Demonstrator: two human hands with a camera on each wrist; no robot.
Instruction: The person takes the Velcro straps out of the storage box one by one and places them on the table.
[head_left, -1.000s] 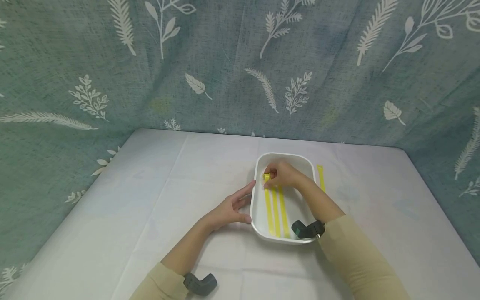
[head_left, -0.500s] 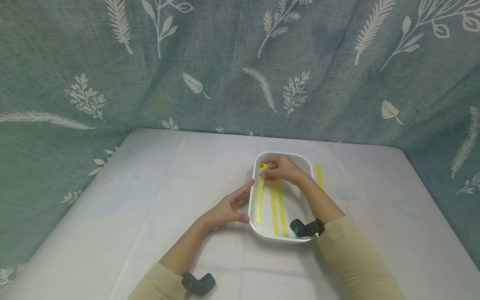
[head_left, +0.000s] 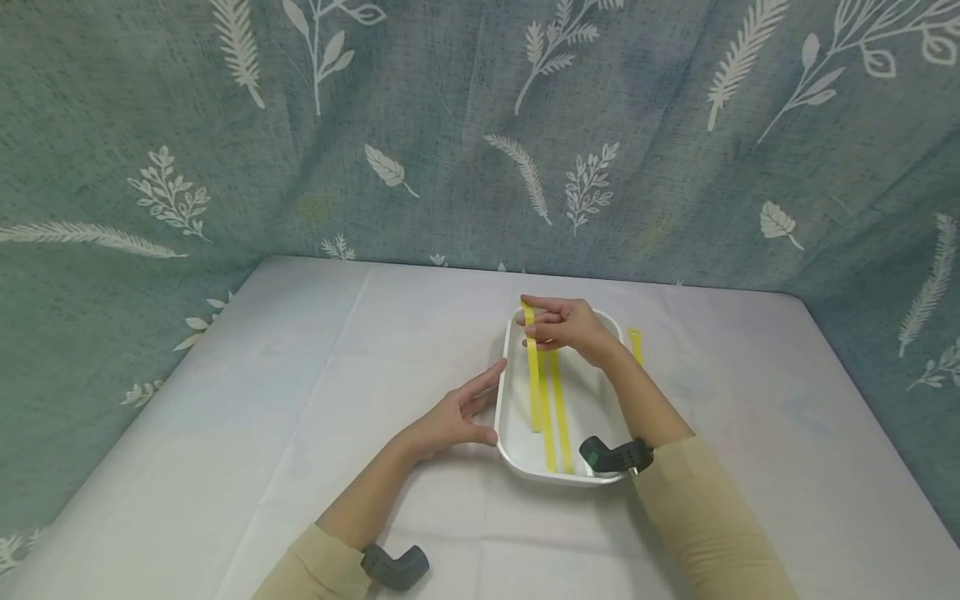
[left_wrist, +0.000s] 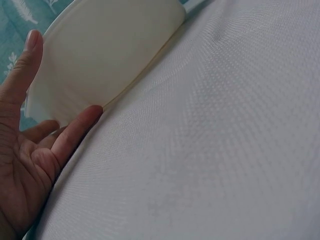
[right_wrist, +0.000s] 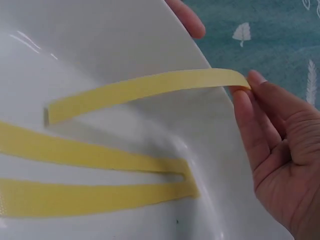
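My right hand (head_left: 576, 329) pinches one end of a yellow strap (right_wrist: 145, 89) over the far left part of a white tray (head_left: 596, 396). From the fingertips the strap arches, and its other end hangs down inside the tray. Two more yellow straps (right_wrist: 85, 154) lie lengthwise on the tray floor, side by side. My left hand (head_left: 450, 423) stands at the tray's left side, with thumb and fingers spread along the wall. In the left wrist view its fingertips are right at the tray's outer wall (left_wrist: 115, 50).
Another yellow strap (head_left: 636, 343), with a slotted head, lies on the white tablecloth (head_left: 360, 350) just right of the tray, partly hidden by my right forearm. A green leaf-patterned curtain (head_left: 450, 125) hangs behind the table's far edge.
My right hand has raised the leftmost strap off the tray floor and carried it toward the far rim. The left hand keeps its place at the tray's side.
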